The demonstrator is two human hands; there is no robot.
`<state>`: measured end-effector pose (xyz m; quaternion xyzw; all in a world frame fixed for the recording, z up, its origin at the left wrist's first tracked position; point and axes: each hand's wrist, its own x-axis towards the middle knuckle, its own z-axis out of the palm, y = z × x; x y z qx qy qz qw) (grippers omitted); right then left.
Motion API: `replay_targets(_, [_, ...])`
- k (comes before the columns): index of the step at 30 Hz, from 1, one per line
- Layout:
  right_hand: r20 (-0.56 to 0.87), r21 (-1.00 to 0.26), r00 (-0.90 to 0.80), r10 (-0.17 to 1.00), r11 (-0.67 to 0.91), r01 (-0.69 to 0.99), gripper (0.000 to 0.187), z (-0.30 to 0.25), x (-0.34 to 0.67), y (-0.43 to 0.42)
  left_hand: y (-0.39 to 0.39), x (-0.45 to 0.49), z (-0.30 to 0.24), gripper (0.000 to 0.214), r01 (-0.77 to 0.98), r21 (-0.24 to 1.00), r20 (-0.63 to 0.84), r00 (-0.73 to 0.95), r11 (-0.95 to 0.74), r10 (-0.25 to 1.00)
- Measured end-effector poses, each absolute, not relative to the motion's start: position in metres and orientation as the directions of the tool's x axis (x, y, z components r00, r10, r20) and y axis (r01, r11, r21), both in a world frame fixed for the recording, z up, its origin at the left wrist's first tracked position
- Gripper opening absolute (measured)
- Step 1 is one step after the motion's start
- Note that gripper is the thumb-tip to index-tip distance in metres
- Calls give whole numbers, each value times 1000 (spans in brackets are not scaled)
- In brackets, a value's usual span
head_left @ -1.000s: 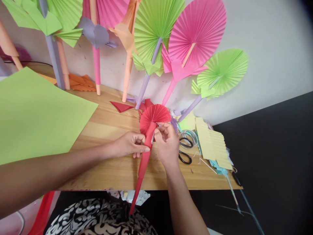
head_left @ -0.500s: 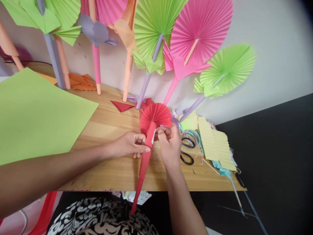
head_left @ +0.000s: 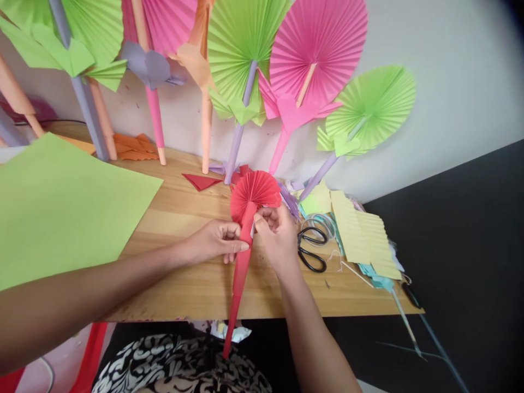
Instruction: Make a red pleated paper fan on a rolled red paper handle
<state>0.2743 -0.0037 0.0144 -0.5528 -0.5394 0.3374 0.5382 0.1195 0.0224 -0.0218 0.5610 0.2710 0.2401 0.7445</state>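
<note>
Red fan (head_left: pixel 252 191) mid-frame, on its red stick (head_left: pixel 240 273), which runs down past the table's (head_left: pixel 184 297) front edge to bottom ctr. L hand (head_left: pixel 219 240) grips the stick, thumb on top; R hand (head_left: pixel 278 234) has fingers bent in at its right side by a white bit (head_left: pixel 252 231), can't tell what they pinch. R hand also covers pt of the fan's lower right & hides the scissors' (head_left: pixel 301 244) blades, only black handles showing just right of it. Big green sheet (head_left: pixel 69 213) fills the left side, L arm across its lower edge. Red scrap (head_left: pixel 201 181) & purple fringe (head_left: pixel 290 201) near the fan. Yellow pleated paper (head_left: pixel 368 234) ctr right. Along the top, big fans lean on the wall (head_left: pixel 458 82), incl. a pink fan (head_left: pixel 323 35) btwn two green ones, feet crowding the back edge
</note>
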Motion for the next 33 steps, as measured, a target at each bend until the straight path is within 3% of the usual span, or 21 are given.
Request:
replay_targets(10, [106, -993, 78, 991, 110, -51, 13, 26, 298, 18, 3, 136, 7, 33, -168, 889, -277, 542, 425, 793])
replay_targets(15, [139, -962, 85, 987, 155, -223, 23, 36, 302, 24, 12, 137, 27, 33, -85, 952, -226, 455, 294, 861])
replay_targets(19, [154, -932, 129, 980, 187, -310, 28, 27, 299, 29, 30, 128, 21, 38, 21, 980, -185, 476, 200, 859])
replay_targets(23, [119, -916, 138, 983, 162, -367, 29, 10, 297, 32, 42, 119, 7, 34, -19, 985, -137, 524, 172, 841])
replay_targets(33, [57, -944, 131, 990, 97, -315, 26, -9, 298, 31, 46, 109, -10, 26, -166, 933, -139, 652, 320, 745])
